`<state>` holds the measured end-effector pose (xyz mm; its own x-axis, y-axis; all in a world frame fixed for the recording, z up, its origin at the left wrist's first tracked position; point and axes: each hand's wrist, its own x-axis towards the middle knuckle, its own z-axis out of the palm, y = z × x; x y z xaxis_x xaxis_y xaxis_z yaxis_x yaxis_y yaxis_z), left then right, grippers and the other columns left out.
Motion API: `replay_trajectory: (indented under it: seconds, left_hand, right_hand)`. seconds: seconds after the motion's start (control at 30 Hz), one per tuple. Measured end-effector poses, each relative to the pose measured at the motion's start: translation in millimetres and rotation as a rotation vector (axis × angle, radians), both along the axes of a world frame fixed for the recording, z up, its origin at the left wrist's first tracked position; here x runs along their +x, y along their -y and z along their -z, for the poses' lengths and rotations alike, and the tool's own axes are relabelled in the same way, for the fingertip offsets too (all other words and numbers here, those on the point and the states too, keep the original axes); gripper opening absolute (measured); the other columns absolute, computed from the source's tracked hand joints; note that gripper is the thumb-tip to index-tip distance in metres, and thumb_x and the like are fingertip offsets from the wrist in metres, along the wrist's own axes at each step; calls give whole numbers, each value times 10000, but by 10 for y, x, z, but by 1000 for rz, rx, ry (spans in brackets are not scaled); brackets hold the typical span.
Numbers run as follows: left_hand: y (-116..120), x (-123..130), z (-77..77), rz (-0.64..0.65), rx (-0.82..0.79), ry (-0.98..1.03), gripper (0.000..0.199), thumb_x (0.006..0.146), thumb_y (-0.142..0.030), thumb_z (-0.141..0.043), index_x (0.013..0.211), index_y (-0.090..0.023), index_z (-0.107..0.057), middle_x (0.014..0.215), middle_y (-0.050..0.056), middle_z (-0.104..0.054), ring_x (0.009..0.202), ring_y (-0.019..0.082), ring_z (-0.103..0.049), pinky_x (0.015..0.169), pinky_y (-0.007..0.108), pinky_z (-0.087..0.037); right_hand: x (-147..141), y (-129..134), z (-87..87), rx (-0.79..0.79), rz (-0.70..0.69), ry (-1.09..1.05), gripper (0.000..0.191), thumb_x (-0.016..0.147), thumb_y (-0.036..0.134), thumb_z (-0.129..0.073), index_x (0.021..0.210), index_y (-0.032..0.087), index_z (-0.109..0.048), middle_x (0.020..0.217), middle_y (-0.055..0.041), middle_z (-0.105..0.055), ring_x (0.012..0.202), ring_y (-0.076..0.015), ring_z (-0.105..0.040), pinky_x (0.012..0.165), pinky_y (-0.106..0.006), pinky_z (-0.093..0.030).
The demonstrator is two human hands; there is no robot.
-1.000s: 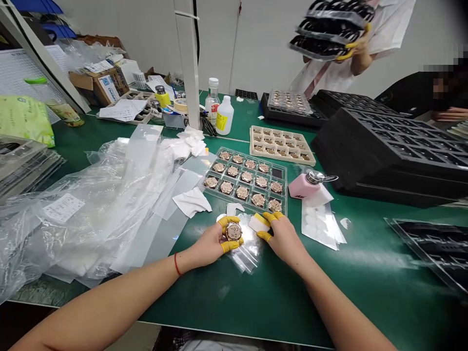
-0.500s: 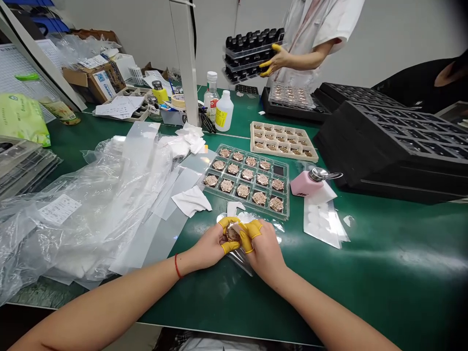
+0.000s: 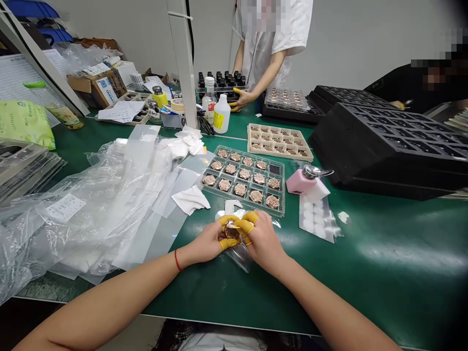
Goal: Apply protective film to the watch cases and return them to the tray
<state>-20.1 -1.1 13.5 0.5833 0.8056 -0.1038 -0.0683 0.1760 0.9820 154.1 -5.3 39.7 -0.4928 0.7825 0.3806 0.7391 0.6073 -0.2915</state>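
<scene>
My left hand [image 3: 210, 241], in yellow finger cots, is closed around the rim of a round rose-gold watch case [image 3: 231, 231]. The fingers of my right hand [image 3: 261, 239] are pinched together over the right side of the case. A small pale bit shows at their tips, too small to name. Clear plastic film [image 3: 239, 258] lies under both hands. Just beyond them, a clear tray [image 3: 252, 208] holds rows of similar watch cases, with one dark compartment at its far right corner. White scraps of wipe [image 3: 232, 206] lie between the hands and the tray.
Crumpled plastic bags [image 3: 95, 204] cover the left side. To the right stand a pink pump bottle [image 3: 302, 182] and a sheet of white round pads [image 3: 314, 219]. Beyond are a beige tray [image 3: 280, 152], black foam trays [image 3: 373, 161], a white bottle [image 3: 221, 114] and a co-worker [image 3: 272, 53].
The co-worker has lowered the stacked black trays to the table's far side, further left. My right fingers have shifted slightly on the watch case. My left hand keeps its grip. The view has shifted a little.
</scene>
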Motion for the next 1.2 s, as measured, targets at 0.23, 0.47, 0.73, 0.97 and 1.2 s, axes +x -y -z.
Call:
replay_trajectory:
  seconds: [0.23, 0.47, 0.73, 0.97, 1.2]
  left_hand:
    - [-8, 3, 6, -9, 36, -33, 404, 780, -282, -632, 1142, -189, -477, 1029, 62, -572, 951, 184, -564, 839, 306, -452]
    - [-18, -13, 43, -27, 2, -21, 457, 754, -290, -659, 1160, -207, -465, 1079, 65, -569, 1004, 201, -560, 890, 343, -451]
    - [-19, 22, 29, -89, -62, -36, 583, 737, -275, -673, 1262, -249, -419, 1116, 62, -564, 972, 205, -568, 872, 369, -480]
    - [-18, 14, -78, -102, -148, 17, 802, 755, -305, -658, 1405, -238, -194, 924, 44, -649, 870, 194, -628, 888, 397, -473]
    - [-112, -161, -186, -135, -189, 90, 579, 735, -356, -677, 1236, -174, -450, 829, 40, -669, 823, 180, -646, 875, 385, -493]
  right_hand:
    - [-31, 126, 53, 116, -48, 197, 241, 789, 56, -463, 821, 227, -629, 783, -56, -561, 810, -213, -401, 861, -384, -326]
    - [133, 143, 99, -120, -11, -88, 220, 862, 160, -415, 930, 217, -616, 871, -60, -607, 853, -204, -484, 858, -382, -377]
    - [319, -158, 232, -327, 382, -149, 277, 827, 238, -490, 1055, 172, -633, 1020, -126, -598, 980, -262, -494, 867, -426, -390]
    - [-12, -470, 142, -538, 253, -456, 356, 855, 268, -459, 1203, 204, -495, 774, 11, -603, 661, -121, -551, 602, -235, -450]
    - [582, -1778, -158, -238, 828, -168, 334, 892, 144, -299, 1122, 92, -535, 1078, -175, -577, 1031, -241, -492, 822, -332, -384]
